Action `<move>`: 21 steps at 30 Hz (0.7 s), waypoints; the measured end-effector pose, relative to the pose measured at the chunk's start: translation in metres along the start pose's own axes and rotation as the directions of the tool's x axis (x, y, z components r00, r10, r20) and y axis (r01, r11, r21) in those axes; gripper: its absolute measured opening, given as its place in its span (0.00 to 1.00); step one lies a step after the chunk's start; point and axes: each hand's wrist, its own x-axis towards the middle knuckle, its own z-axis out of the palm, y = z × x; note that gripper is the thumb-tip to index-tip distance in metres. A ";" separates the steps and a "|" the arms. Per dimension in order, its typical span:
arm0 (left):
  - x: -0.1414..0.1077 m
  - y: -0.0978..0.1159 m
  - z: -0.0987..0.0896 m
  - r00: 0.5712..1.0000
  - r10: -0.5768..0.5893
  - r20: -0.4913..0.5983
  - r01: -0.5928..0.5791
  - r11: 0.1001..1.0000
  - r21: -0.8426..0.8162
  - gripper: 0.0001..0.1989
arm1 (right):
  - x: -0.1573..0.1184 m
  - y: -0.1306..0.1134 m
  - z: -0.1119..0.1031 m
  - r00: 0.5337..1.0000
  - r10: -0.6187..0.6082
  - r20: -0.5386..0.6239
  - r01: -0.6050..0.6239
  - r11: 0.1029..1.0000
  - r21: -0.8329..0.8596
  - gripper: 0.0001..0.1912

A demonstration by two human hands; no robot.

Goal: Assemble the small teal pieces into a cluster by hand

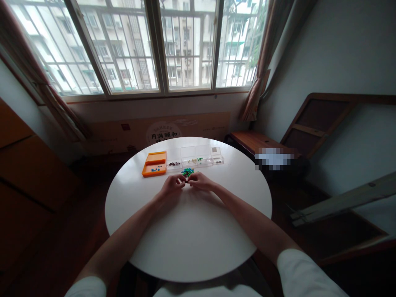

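My left hand [174,184] and my right hand [199,180] meet near the middle of the round white table [192,239]. The fingers of both are pinched together on a small dark piece [187,182], too small to name. Just beyond my fingertips lies a heap of small blue and green pieces [187,172]. An orange tray [149,175] stands left of the heap, with several blue pieces [156,168] in its front part. Behind the heap are clear plastic boxes [196,164] with their lids up, holding small dark, pale and green pieces.
A large printed cardboard box [204,123] leans below the barred window [188,49]. At the right, a low wooden bench [260,140] stands near the wall, with a blurred-out pale patch over it. An orange-brown cabinet [21,165] is at the far left.
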 end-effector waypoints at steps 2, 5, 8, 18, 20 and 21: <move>0.000 -0.001 0.000 1.000 0.003 0.002 -0.003 1.000 0.002 0.09 | 0.000 0.000 0.000 1.000 0.006 -0.003 -0.006 1.000 0.005 0.10; 0.000 -0.001 0.000 1.000 0.002 0.004 -0.002 1.000 0.004 0.09 | 0.000 0.001 0.000 1.000 0.006 -0.005 -0.006 1.000 0.012 0.10; 0.000 -0.001 0.000 1.000 0.006 0.006 -0.006 1.000 0.008 0.09 | 0.000 0.000 0.000 1.000 0.002 -0.002 -0.002 1.000 0.006 0.10; 0.000 0.000 0.000 1.000 0.010 0.002 -0.010 1.000 0.005 0.09 | 0.000 0.003 0.000 1.000 -0.004 0.001 0.004 1.000 -0.005 0.10; -0.001 0.000 0.000 1.000 0.006 0.007 -0.006 1.000 0.003 0.09 | 0.000 0.003 0.000 1.000 -0.003 0.002 0.003 1.000 -0.008 0.10; -0.001 0.001 -0.001 1.000 0.005 0.010 -0.005 1.000 0.001 0.09 | 0.000 0.002 0.000 1.000 -0.003 0.002 0.003 1.000 -0.009 0.10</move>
